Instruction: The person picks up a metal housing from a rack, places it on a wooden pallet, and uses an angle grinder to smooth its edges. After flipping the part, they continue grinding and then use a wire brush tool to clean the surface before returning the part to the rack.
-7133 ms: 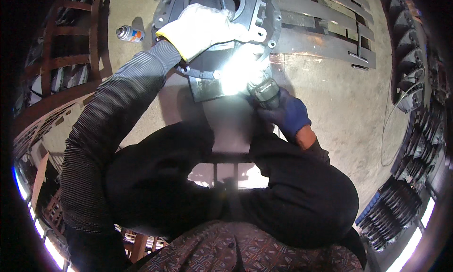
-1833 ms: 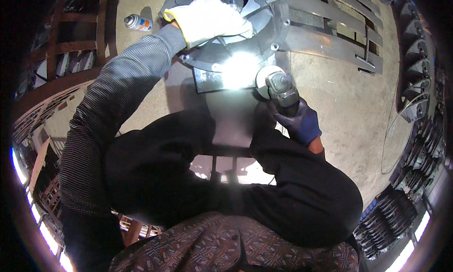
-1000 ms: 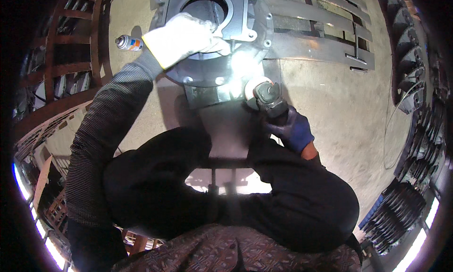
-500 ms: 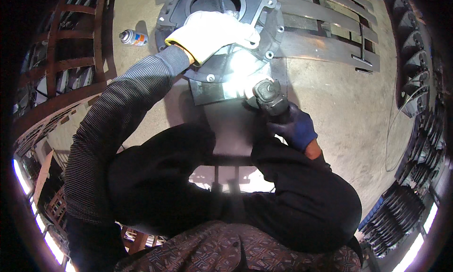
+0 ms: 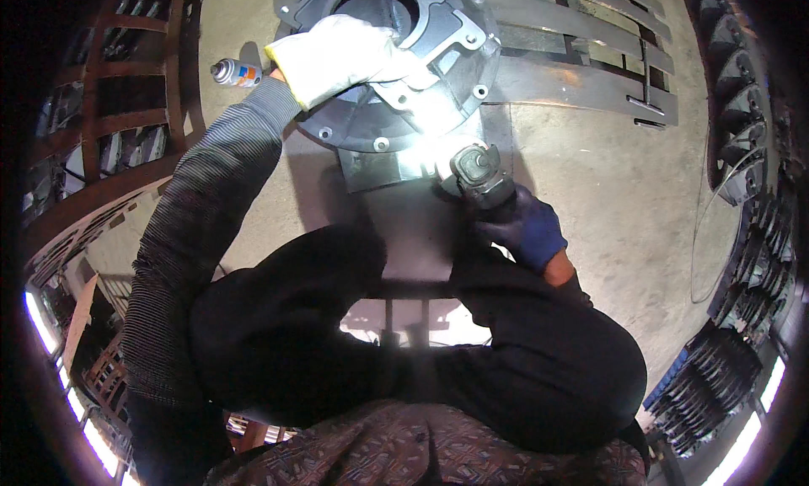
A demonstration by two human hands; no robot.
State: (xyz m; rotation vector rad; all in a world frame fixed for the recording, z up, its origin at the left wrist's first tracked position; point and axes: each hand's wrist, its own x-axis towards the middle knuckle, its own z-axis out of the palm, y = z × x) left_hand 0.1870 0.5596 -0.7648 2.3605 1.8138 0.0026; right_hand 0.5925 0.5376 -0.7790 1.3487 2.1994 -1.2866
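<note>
- Left hand [image 5: 341, 61], in a pale glove, is stretched way out with the arm nearly straight, palm flat on the metal flange [image 5: 396, 65], pressing rather than gripping.
- Right hand [image 5: 522, 229], blue glove, is clenched around the grinder [image 5: 480, 174], elbow bent and tucked in close.
- Grinder's head sits at the flange's near edge, right where the bright glare is.
- Flange lies on a grey tabletop [image 5: 413, 225].
- Spray can [image 5: 234, 72] lies on the floor, left of the flange.
</note>
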